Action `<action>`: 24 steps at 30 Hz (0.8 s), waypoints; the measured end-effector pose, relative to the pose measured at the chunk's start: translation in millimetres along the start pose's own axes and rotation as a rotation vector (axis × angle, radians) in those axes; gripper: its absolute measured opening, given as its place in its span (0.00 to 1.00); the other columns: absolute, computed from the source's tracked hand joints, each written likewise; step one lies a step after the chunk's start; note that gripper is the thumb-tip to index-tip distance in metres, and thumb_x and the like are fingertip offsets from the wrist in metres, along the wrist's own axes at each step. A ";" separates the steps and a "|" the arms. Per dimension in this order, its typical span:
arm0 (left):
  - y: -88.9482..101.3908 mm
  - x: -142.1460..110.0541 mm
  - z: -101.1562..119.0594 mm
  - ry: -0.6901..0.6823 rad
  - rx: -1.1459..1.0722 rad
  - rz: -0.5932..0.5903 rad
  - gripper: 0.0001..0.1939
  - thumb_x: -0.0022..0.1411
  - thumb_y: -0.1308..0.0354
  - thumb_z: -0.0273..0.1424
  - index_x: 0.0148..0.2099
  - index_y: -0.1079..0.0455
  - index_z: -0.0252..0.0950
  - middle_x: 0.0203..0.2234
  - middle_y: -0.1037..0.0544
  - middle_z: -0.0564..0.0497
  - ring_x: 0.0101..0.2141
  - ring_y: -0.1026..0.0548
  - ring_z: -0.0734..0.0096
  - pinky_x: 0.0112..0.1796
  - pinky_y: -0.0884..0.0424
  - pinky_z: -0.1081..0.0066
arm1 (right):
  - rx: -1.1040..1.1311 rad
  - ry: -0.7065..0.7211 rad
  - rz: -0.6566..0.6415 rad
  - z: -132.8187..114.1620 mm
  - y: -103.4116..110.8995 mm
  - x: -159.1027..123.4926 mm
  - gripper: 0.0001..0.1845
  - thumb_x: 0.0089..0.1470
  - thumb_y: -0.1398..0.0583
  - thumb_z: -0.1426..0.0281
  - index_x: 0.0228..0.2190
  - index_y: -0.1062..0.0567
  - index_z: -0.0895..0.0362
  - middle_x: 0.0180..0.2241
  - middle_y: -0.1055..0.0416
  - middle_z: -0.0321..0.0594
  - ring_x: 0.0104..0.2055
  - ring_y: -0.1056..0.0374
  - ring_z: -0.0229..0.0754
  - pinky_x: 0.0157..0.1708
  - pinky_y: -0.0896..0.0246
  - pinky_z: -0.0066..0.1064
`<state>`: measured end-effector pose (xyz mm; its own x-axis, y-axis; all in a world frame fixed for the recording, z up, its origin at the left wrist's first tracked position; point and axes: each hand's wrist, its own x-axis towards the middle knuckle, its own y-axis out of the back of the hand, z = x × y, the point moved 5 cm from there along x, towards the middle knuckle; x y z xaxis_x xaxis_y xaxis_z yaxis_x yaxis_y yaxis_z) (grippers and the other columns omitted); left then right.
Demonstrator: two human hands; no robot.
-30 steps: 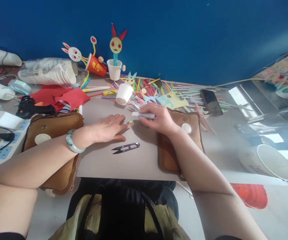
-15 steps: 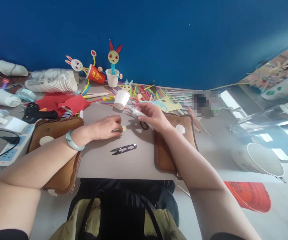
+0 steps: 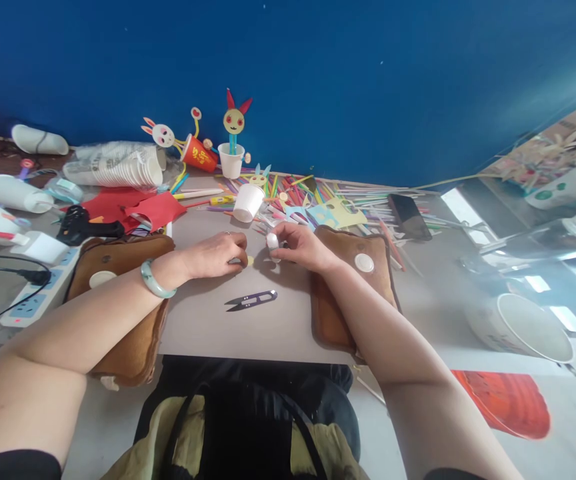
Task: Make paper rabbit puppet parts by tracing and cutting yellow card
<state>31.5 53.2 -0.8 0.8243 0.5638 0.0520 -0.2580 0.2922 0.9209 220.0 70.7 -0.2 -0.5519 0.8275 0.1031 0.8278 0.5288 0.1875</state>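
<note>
My left hand [image 3: 222,255] rests on the table with its fingers bent together. A small greyish thing shows at its fingertips, too hidden to name. Beside those fingertips lies a small pale yellow piece [image 3: 251,261]. Between thumb and fingers, my right hand [image 3: 299,247] pinches a small white round-ended object [image 3: 271,241], its kind unclear. Dark thread snips [image 3: 251,301] lie on the table in front of both hands. Just behind the hands, a white paper cup [image 3: 248,203] leans over, with a pale yellow rabbit-eared cutout [image 3: 259,179] behind it.
Brown cushions [image 3: 335,293] lie under both forearms. At the left are a black glue gun [image 3: 85,225], red paper [image 3: 155,210], bagged cups [image 3: 115,165] and a power strip [image 3: 43,290]. Coloured sticks [image 3: 288,190] run along the wall; a phone [image 3: 410,217] and a bowl [image 3: 533,327] are right.
My right hand has come down closer to the table with the white object, which is now turned more upright. My left hand keeps nearly the same place. The view has shifted slightly.
</note>
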 end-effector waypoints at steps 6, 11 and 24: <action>2.7 1.5 -1.8 -0.009 -0.017 0.059 0.07 0.63 0.40 0.27 0.37 0.20 0.37 0.38 0.27 0.48 0.38 0.26 0.67 0.43 0.32 0.69 | -0.260 -0.015 -0.090 -4.6 -0.1 -2.8 0.11 0.46 0.34 0.71 0.35 0.26 0.57 0.34 0.24 0.38 0.33 0.30 0.39 0.33 0.36 0.30; 4.0 2.7 -4.3 0.023 -0.044 0.075 0.05 0.62 0.40 0.27 0.38 0.23 0.35 0.38 0.26 0.48 0.39 0.25 0.65 0.44 0.30 0.67 | -0.305 0.055 -0.119 -11.2 -3.8 -4.2 0.24 0.46 0.37 0.75 0.48 0.30 0.56 0.37 0.21 0.38 0.38 0.27 0.41 0.37 0.35 0.32; -11.3 9.0 -15.7 0.119 0.027 0.149 0.08 0.65 0.47 0.28 0.40 0.26 0.34 0.39 0.27 0.44 0.42 0.27 0.60 0.46 0.29 0.61 | -0.379 0.103 -0.164 -12.1 -1.9 -6.2 0.38 0.49 0.30 0.65 0.60 0.33 0.55 0.46 0.23 0.44 0.48 0.27 0.47 0.49 0.33 0.41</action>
<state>34.0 67.1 -16.8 0.7124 0.6868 0.1443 -0.3580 0.1788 0.9165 220.6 62.3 10.6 -0.6966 0.7045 0.1358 0.6430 0.5290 0.5538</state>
